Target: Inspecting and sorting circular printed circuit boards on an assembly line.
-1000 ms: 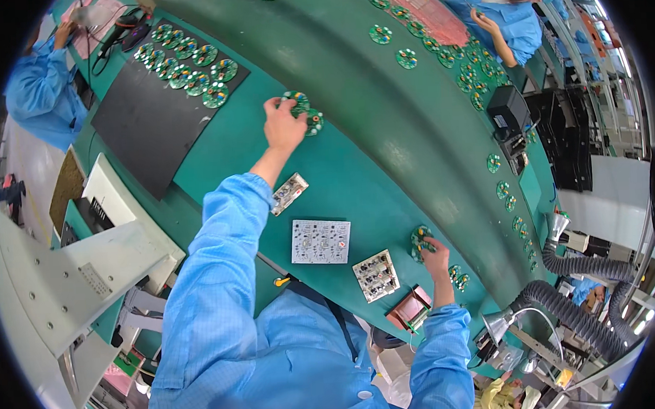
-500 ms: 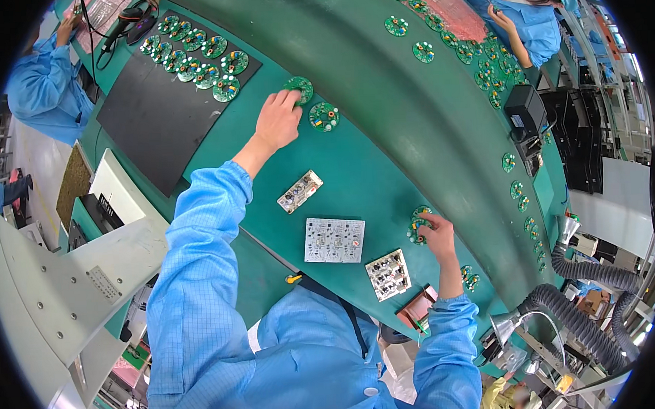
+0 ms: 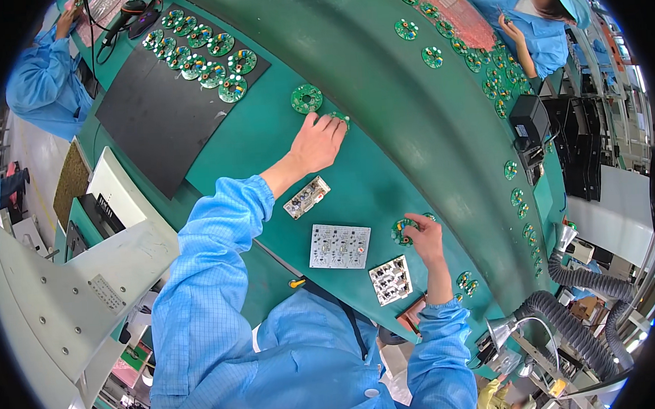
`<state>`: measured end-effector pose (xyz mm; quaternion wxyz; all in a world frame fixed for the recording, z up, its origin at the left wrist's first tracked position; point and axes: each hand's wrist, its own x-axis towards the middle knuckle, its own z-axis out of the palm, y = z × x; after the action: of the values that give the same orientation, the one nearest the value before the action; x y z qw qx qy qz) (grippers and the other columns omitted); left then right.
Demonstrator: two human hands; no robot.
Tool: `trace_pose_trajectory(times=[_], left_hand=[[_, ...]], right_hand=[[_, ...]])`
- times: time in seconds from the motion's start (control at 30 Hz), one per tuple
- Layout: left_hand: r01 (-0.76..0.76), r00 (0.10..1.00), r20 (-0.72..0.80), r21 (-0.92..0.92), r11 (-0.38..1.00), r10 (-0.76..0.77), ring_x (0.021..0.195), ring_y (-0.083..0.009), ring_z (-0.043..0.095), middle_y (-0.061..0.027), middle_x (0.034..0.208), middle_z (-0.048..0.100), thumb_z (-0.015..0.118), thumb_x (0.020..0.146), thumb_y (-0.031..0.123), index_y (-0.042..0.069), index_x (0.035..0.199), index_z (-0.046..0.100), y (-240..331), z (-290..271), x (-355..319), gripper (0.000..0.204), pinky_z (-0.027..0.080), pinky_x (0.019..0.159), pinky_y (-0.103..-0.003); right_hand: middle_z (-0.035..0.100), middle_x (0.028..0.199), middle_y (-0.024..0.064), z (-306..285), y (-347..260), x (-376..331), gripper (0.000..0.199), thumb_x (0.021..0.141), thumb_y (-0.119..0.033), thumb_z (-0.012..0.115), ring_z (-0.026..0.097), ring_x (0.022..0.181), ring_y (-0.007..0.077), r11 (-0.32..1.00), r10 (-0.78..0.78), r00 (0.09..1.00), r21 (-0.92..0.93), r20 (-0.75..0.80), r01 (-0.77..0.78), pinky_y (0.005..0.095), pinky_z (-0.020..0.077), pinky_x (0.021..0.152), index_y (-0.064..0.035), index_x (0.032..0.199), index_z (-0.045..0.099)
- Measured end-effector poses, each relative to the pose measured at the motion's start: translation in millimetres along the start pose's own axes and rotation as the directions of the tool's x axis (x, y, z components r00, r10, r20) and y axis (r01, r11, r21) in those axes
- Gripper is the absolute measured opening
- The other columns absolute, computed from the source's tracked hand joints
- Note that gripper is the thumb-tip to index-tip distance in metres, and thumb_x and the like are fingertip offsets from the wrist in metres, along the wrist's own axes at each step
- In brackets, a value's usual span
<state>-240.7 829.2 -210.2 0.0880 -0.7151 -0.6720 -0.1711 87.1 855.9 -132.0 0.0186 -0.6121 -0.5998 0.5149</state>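
Note:
My left hand (image 3: 317, 144) is closed at the edge of a round green circuit board (image 3: 341, 119), most of which the fingers cover. Just beyond that hand another ring-shaped board (image 3: 306, 99) lies on the table with a mostly plain green face up. Over the right part of the table, my right hand (image 3: 425, 240) pinches a populated round circuit board (image 3: 400, 232). Part of a further round board (image 3: 430, 217) shows behind its fingers. Between my hands are a small rectangular module (image 3: 307, 197), a grey-white square panel (image 3: 339, 246) and a white block with black parts (image 3: 391, 281).
A black mat (image 3: 159, 109) at the far left carries rows of round boards. A raised green belt (image 3: 411, 120) runs beyond the table. Fume hoses (image 3: 567, 333) and a black device (image 3: 530, 126) stand at right. Co-workers sit at far left and far right (image 3: 539, 34).
My left hand has let go of one round board, now lying plain side up, and moved right onto the neighbouring one. My right hand has brought its round board slightly left, off the one behind.

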Motion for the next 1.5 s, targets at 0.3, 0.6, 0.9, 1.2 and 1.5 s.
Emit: trace_pose_trajectory(times=[0.3, 0.6, 0.9, 1.2, 1.5], left_hand=[[0.49, 0.814, -0.057, -0.468, 0.736, -0.578, 0.087, -0.0277, 0.058, -0.0119, 0.096, 0.062, 0.061, 0.083, 0.013, 0.01, 0.116, 0.058, -1, 4, -8, 0.033, 0.045, 0.078, -0.038], [0.331, 0.941, 0.099, -0.094, 0.939, -0.322, 0.13, -0.038, 0.031, -0.0173, 0.142, 0.034, 0.054, 0.086, 0.04, 0.019, 0.135, 0.044, -39, -11, -16, 0.054, 0.024, 0.103, -0.061], [0.427, 0.903, 0.037, 0.02, 0.904, -0.428, 0.133, -0.0371, 0.029, -0.0172, 0.143, 0.034, 0.051, 0.087, 0.049, 0.023, 0.134, 0.046, -46, -5, -12, 0.054, 0.019, 0.102, -0.066], [0.25, 0.967, 0.056, -0.04, 0.967, -0.248, 0.134, -0.0376, 0.028, -0.0184, 0.147, 0.028, 0.05, 0.085, 0.054, 0.016, 0.14, 0.039, -26, -13, -10, 0.067, 0.015, 0.102, -0.068], [0.09, 0.983, 0.169, -0.104, 0.99, -0.072, 0.135, -0.0304, 0.029, -0.0118, 0.146, 0.033, 0.053, 0.086, 0.04, 0.02, 0.132, 0.05, 1, -14, -10, 0.05, 0.018, 0.104, -0.065]], right_hand=[[0.065, 0.088, 0.0043, 72, -43, 55, 0.03, 0.083, 0.0, 0.062, 0.06, 0.076, 0.0102, 0.87, -0.276, 0.909, 0.322, -0.311, 0.374, 0.0233, 0.0483, 0.067, 0.0027, 0.113, 0.061], [0.04, 0.139, 0.0168, 128, -46, 57, 0.048, 0.077, -0.012, 0.066, 0.04, 0.123, 0.0385, 0.561, -0.757, 0.646, -0.606, -0.099, 0.564, 0.0476, 0.036, 0.102, -0.0039, 0.123, 0.054], [0.029, 0.147, 0.0164, 154, -87, 80, 0.057, 0.081, -0.02, 0.063, 0.034, 0.129, 0.0405, 0.532, -0.709, 0.705, -0.666, -0.012, 0.524, 0.0515, 0.0293, 0.105, -0.006, 0.133, 0.044], [0.045, 0.129, 0.0242, 35, 61, 24, 0.072, 0.072, -0.037, 0.073, 0.044, 0.117, 0.0409, 0.88, -0.231, 0.629, -0.436, -0.742, -0.191, 0.0489, 0.0381, 0.097, -0.007, 0.132, 0.045], [0.05, 0.115, 0.0207, 23, 69, 19, 0.079, 0.061, -0.034, 0.079, 0.05, 0.107, 0.0384, 0.926, -0.124, 0.778, -0.353, -0.616, -0.131, 0.0457, 0.0415, 0.094, -0.002, 0.126, 0.047]])
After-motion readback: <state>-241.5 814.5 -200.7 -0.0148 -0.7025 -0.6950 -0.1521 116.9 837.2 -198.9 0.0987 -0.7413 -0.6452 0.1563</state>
